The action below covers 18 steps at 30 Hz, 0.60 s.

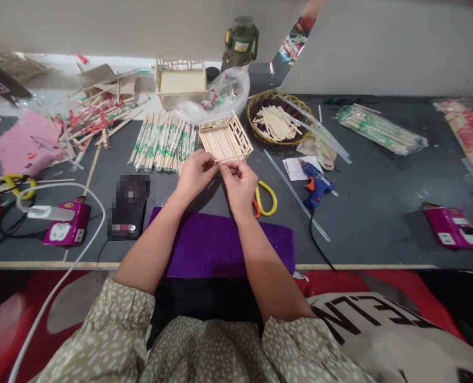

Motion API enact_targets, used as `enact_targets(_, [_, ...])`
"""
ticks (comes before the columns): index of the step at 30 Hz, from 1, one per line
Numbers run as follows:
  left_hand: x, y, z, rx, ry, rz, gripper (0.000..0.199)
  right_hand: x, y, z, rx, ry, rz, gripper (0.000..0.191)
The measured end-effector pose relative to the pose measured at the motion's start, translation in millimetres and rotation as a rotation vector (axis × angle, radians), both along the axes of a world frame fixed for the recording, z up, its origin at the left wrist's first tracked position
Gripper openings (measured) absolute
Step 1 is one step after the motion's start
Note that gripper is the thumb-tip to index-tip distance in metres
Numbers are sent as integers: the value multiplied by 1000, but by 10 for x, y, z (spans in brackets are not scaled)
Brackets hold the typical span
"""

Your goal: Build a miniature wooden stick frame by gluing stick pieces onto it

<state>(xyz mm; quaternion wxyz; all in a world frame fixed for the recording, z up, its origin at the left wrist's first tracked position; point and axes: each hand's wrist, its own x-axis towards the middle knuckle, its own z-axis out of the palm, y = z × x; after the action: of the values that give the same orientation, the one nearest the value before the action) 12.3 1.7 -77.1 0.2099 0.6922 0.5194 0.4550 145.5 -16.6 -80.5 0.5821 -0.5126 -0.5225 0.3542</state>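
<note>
Both hands meet at the near edge of a small model made of wooden sticks [221, 142], which has a slatted floor and lattice sides. My left hand [197, 173] has thumb and forefinger pinched together at that edge. Beside it, my right hand [239, 183] is pinched in the same way, the fingertips almost touching. Whatever sits between the fingertips is small and mostly covered; I cannot tell whether it is a loose piece or the model's rim. Scissors with yellow and red handles [266, 198] lie by my right wrist. A purple cloth [208, 244] is under my forearms.
Wrapped chopsticks [162, 141] lie left of the model. A larger stick model [182, 82] stands behind, near a plastic bag [230, 88]. A wicker basket [256, 133] holds short sticks. To the right is a blue glue gun [317, 186]; a phone [129, 205] lies left.
</note>
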Motion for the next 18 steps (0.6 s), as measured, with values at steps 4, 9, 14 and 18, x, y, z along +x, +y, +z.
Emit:
enact_targets(4, [5,-4,3,7,3,6,17,-6,8,5,15,-12,6,9])
enact_targets(9, [8,-8,19,-5,13,10,17,-23,17,-17,-10,34,-11,14])
enact_targets(14, [9,-4,16,-7,14,8,17,-24,23,-42,-83,115,65,21])
enact_targets(18, [8,-2,6,-9,15,11,16,-29,31,-40,-127,149,87,22])
